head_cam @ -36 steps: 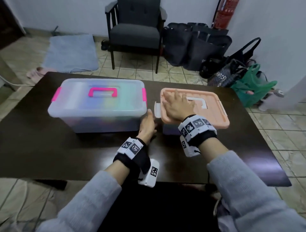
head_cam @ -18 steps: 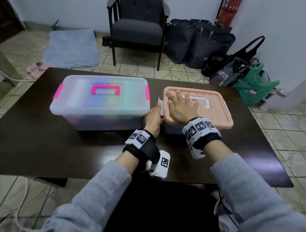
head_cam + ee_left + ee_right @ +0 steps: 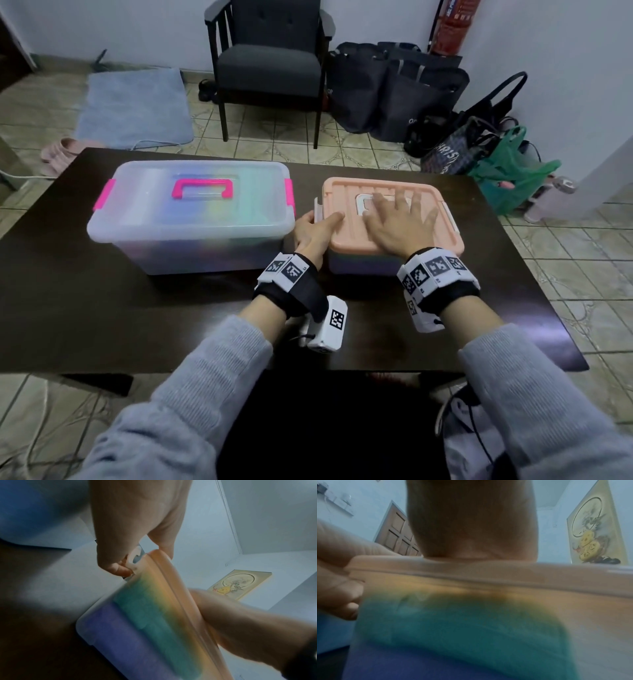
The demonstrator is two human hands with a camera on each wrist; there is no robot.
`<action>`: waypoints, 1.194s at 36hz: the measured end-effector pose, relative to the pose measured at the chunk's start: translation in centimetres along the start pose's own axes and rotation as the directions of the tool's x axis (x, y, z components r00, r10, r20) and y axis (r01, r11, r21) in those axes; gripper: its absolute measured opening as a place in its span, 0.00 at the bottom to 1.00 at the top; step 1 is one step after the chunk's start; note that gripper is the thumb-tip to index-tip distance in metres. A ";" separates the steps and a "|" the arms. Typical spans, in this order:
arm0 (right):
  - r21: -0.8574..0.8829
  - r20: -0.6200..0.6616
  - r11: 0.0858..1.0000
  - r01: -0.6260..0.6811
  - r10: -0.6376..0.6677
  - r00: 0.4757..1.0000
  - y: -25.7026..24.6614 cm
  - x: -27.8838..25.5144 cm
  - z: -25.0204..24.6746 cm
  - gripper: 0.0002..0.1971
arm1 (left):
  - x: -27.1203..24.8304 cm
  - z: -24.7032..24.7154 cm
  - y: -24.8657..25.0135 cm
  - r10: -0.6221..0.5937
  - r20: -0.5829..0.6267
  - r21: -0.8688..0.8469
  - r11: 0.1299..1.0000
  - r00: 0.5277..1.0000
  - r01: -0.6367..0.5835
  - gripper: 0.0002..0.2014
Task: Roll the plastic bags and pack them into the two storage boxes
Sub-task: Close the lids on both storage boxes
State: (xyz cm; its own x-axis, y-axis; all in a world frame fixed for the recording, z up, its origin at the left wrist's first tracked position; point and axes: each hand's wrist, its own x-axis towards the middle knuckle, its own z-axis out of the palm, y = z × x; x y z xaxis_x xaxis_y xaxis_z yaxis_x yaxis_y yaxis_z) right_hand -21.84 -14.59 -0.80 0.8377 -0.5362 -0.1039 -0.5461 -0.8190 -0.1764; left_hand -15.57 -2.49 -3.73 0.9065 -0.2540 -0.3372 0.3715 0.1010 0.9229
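Note:
Two lidded storage boxes stand on the dark table (image 3: 137, 308). The large translucent box (image 3: 191, 219) on the left has a pink handle (image 3: 203, 188) and pink latches; blurred coloured bags show through it. The small box (image 3: 573, 615) on the right has a peach lid (image 3: 342, 192). My right hand (image 3: 397, 219) lies flat on that lid with fingers spread over its white handle. My left hand (image 3: 318, 224) pinches the white latch (image 3: 135, 561) at the lid's left end, with its thumb on the lid. Green (image 3: 154, 615) and purple (image 3: 120, 635) rolled bags show through the small box's wall.
Beyond the far table edge stand a dark armchair (image 3: 270, 65), several dark bags (image 3: 394, 92) and a green plastic bag (image 3: 510, 171) on the tiled floor. A blue mat (image 3: 133, 106) and pink slippers lie at the far left.
My right hand slid from the lid's left part to its middle, over the white handle. My left hand rose from beside the small box to its left latch, thumb onto the lid.

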 end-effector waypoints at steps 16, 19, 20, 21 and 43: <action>-0.004 0.129 1.000 -0.012 0.013 0.992 -0.2 0.6 -1.0 0.32 | 0.8 0.5 0.2 -0.064 -0.004 -0.169 0.984 0.998 0.062 0.25; -0.011 0.119 1.000 0.016 -0.015 0.993 -0.9 0.8 -0.4 0.29 | 0.4 0.6 0.2 -0.018 -0.006 -0.137 0.990 1.000 0.017 0.22; -0.014 0.133 1.000 0.011 -0.009 0.991 -1.0 0.9 -0.1 0.29 | 0.2 0.6 0.2 0.007 -0.015 -0.113 0.994 1.000 -0.009 0.21; -0.015 0.145 1.000 0.005 -0.003 0.989 -1.1 1.0 0.1 0.29 | 0.0 0.6 0.3 0.042 -0.024 -0.078 0.996 0.999 -0.044 0.18; -0.002 0.094 1.000 0.017 -0.017 0.995 -0.8 1.3 0.9 0.29 | -1.1 0.7 2.1 0.254 0.141 0.826 0.502 0.957 -0.255 0.17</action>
State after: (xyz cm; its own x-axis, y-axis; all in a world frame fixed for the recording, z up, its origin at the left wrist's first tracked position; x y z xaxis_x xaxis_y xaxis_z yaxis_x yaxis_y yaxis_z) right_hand -20.34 -14.43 -1.72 0.8440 -0.5007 -0.1923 -0.5316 -0.8284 -0.1762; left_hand -15.93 -2.63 -1.30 0.9335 -0.3532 -0.0617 -0.2105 -0.6793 0.7030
